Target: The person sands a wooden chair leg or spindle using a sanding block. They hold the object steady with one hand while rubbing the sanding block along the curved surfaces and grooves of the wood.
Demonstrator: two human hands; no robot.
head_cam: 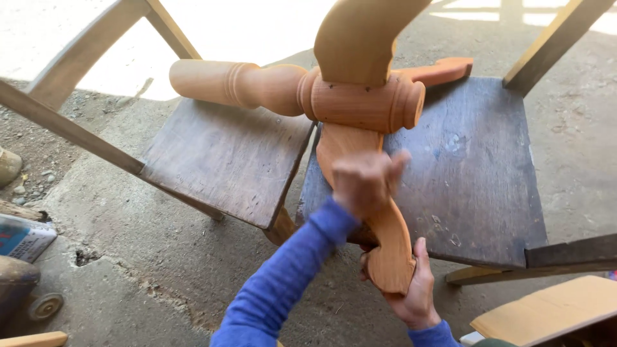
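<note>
Pedestal base (360, 103) spans two chair seats (225, 160).
L hand (366, 183) fisted on leg (379, 218); R hand (411, 295) clamps foot. Pedestal may roll off seat edges w/ hard pressure.

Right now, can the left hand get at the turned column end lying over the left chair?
Probably yes. The left hand rests on the curved leg, which the right hand grips lower down. Nothing lies between it and the turned column on the left chair.
</note>
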